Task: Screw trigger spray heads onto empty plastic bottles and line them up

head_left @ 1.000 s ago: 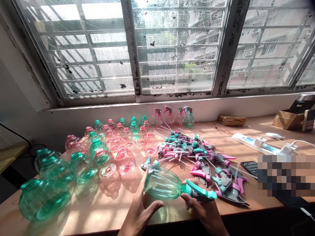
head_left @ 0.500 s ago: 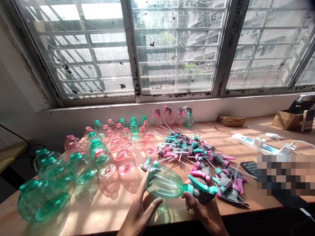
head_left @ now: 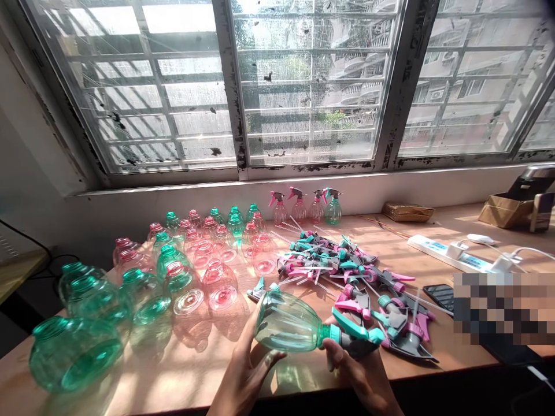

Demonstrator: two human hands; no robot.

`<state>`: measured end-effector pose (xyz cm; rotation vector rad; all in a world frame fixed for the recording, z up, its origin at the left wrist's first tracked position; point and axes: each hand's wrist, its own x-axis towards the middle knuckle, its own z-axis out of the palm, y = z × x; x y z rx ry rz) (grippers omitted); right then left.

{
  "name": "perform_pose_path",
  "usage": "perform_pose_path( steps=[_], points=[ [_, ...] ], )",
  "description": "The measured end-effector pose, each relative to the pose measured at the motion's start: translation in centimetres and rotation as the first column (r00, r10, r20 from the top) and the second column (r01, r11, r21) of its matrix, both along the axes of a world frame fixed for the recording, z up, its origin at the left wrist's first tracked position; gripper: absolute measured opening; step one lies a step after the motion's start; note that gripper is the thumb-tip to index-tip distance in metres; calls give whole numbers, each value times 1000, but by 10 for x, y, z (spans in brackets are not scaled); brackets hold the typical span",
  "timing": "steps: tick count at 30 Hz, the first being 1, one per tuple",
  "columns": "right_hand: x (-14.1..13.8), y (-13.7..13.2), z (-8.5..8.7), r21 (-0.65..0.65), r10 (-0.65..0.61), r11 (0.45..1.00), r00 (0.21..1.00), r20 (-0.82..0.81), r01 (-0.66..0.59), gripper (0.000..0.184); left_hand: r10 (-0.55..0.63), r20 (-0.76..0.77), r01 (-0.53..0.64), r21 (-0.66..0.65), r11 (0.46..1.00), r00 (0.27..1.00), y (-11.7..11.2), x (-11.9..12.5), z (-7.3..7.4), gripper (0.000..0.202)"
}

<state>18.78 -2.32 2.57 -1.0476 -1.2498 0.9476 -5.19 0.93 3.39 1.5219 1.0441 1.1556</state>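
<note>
Left hand's (head_left: 245, 372) fingers (head_left: 269, 359) are curled up under the belly of a green-tinted plastic spray bottle (head_left: 288, 322), with the thumb running up its side, so it's a loose cupping grip, not a tight squeeze. Right hand's (head_left: 359, 378) fingers (head_left: 333, 346) are closed around the neck end, right under a teal-and-grey trigger head (head_left: 358, 339) that sits on the bottle's teal collar (head_left: 333, 332); can't tell from here how tight that head is on. The bottle's held in the air on its side over the wooden bench (head_left: 182, 384), nozzle end pointing right. Just past the right hand there's a heap of loose pink and teal trigger heads (head_left: 325, 260) with their dip tubes (head_left: 299, 279) sticking out all over. To the left are rows of bare green and pink bottles, with a big green one (head_left: 73, 353) nearest and a pink one (head_left: 220, 284) close to the left hand. Four finished-looking sprayers (head_left: 306, 206) stand at the back under the window (head_left: 307, 86). Further right: a power strip (head_left: 446, 254), a phone (head_left: 442, 296) and a cardboard box (head_left: 505, 211), with a pixelated patch (head_left: 503, 309) covering part of the bench.
</note>
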Motion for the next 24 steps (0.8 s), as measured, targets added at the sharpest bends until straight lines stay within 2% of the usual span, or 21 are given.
perform_pose_path(
  steps=[3, 7, 11, 16, 20, 24],
  points=[
    [-3, 3, 2, 38, 28, 999, 998, -47, -27, 29, -32, -2, 31, -54, 998, 999, -6, 0, 7, 93],
    [-6, 5, 3, 58, 75, 996, 991, -109, -69, 26, -74, 47, 79, -118, 990, 996, -10, 0, 14, 94],
    [-4, 3, -1, 21, 44, 999, 993, -107, -42, 27, -76, 11, 77, -65, 995, 997, -4, -2, 5, 93],
    [-1, 2, -2, 7, 56, 998, 996, -74, -55, 31, -4, -30, 4, 2, 1000, 1000, 0, -3, -4, 91],
    [-4, 4, 0, 62, 39, 997, 997, -71, -34, 27, -70, 44, 71, -25, 997, 997, -5, -2, 3, 110],
    [-5, 5, 2, 18, 94, 996, 991, -91, -93, 27, -93, 148, 107, -88, 990, 985, -8, -2, 9, 98]
  ],
)
